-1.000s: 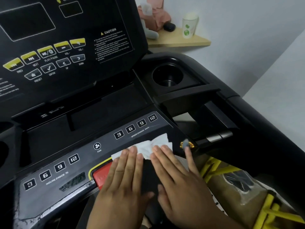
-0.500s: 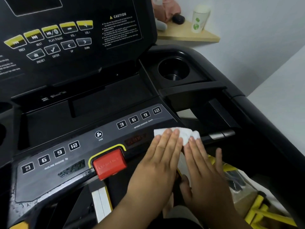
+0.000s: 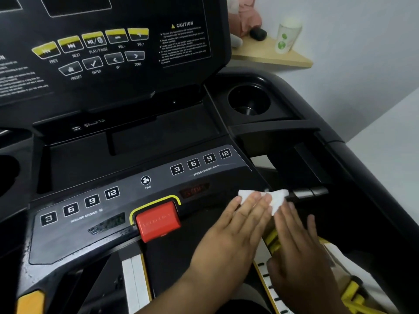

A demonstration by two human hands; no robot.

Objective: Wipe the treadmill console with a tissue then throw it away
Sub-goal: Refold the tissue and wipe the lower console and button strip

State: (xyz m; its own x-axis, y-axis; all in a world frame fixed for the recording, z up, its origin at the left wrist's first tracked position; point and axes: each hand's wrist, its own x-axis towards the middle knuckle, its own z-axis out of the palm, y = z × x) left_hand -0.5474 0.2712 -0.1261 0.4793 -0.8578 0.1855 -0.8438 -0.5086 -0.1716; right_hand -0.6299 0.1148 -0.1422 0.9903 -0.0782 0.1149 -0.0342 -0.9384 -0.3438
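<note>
The crumpled white paper tissue point(image 3: 278, 198) lies on the right end of the black plastic treadmill console point(image 3: 127, 155), just right of the red rectangular stop button point(image 3: 158, 221) (below the speed-choice keys). The left hand point(image 3: 233, 232) and right hand point(image 3: 297, 245) lie side by side, fingers straight and flat, pressing on the tissue without gripping it.

Left hand point(image 3: 235, 234) and right hand point(image 3: 299, 252) are bare, forearms too.

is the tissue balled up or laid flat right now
Flat: the tissue lies as a thin, slightly creased sheet on the console, pressed under the straight fingers of the left hand and right hand.
</note>
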